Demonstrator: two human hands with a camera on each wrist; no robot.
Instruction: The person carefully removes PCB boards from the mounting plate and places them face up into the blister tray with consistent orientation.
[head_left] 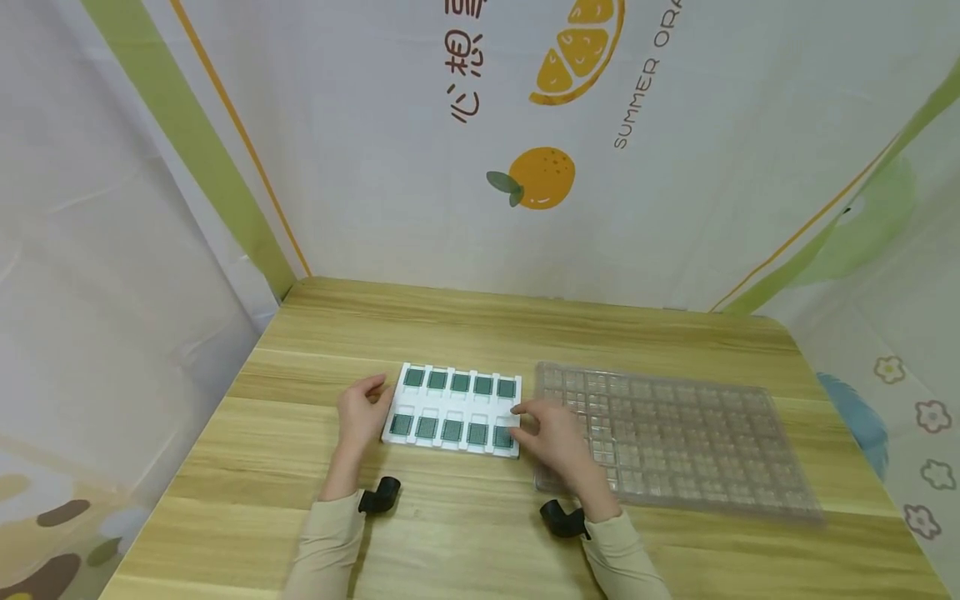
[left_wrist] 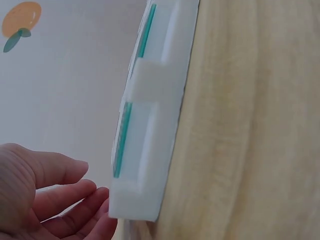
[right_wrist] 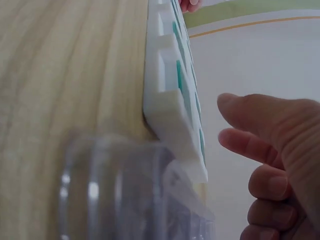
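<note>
While the left hand [head_left: 362,410] steadies the white tray [head_left: 453,407] at mid-surface with relaxed fingers touching its edge, the right hand [head_left: 553,435] hovers loosely curled, holding nothing.

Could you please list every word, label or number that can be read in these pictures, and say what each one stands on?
"SUMMER ORA", cut off by the top edge: on the printed backdrop, beside the orange-slice drawing.
"心想", brown Chinese characters, with a third one cut off at the top edge: on the same backdrop.
White tray with its green chips, clear plastic tray, wooden table: no text can be made out.
Both wrist views: no text.
</note>
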